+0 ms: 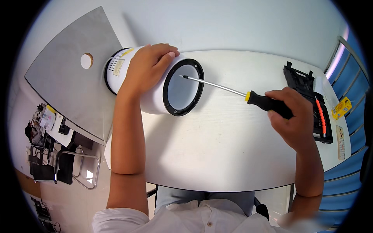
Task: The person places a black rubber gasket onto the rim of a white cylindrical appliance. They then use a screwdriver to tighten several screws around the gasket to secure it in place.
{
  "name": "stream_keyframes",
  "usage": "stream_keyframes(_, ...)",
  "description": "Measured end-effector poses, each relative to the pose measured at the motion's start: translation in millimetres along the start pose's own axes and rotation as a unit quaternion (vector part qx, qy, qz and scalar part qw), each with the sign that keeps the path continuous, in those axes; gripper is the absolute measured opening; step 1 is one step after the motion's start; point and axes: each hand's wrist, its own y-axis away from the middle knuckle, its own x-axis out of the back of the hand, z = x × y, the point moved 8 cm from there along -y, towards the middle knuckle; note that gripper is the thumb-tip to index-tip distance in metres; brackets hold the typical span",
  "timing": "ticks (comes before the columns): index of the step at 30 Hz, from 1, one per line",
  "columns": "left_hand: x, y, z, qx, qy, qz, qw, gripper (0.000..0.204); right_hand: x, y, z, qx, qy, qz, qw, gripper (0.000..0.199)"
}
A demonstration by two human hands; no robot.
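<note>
The left hand (149, 64) lay over the top of a white cylinder (155, 83), fingers spread and curved down around its side, pressing it where it rested on its side on the white table (217, 155). The cylinder's open end, ringed by a black rim (183, 87), faced the person, toward the middle of the table. The right hand (291, 116) was closed around the black handle of a screwdriver (233, 91), which had a yellow collar and a long metal shaft. The shaft reached leftward, and its tip lay inside the black rim, near the upper part of the opening. Just beyond the right hand, near the table's right edge, stood an open black tool case (307, 101) with an orange-ribbed tool in it. A grey panel (74, 85) with a round hole stood behind the cylinder on the left.
</note>
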Motion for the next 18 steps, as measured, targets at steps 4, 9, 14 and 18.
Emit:
stream_keyframes(4, -6.9, 0.3, 1.9, 0.040, -0.021, 0.027, 0.999, 0.020, -3.7, 8.7, 5.6, -0.015, -0.011, 0.012, 1.000, 0.031)
stream_keyframes(9, -8.2, 1.1, 0.9, 0.019, -0.033, 0.024, 0.999, 0.020, -16.7, 16.6, 10.7, 0.010, -0.022, 0.024, 0.999, 0.032)
stream_keyframes(14, -8.7, 1.7, 0.4, 0.021, -0.039, 0.019, 0.999, 0.021, -24.0, 18.4, 4.4, 0.043, -0.014, 0.011, 0.999, 0.034)
stream_keyframes(18, -7.9, 1.8, 1.9, -0.016, -0.045, 0.059, 0.997, 0.026, -25.6, 18.6, 2.4, 0.056, -0.008, 0.012, 0.998, 0.035)
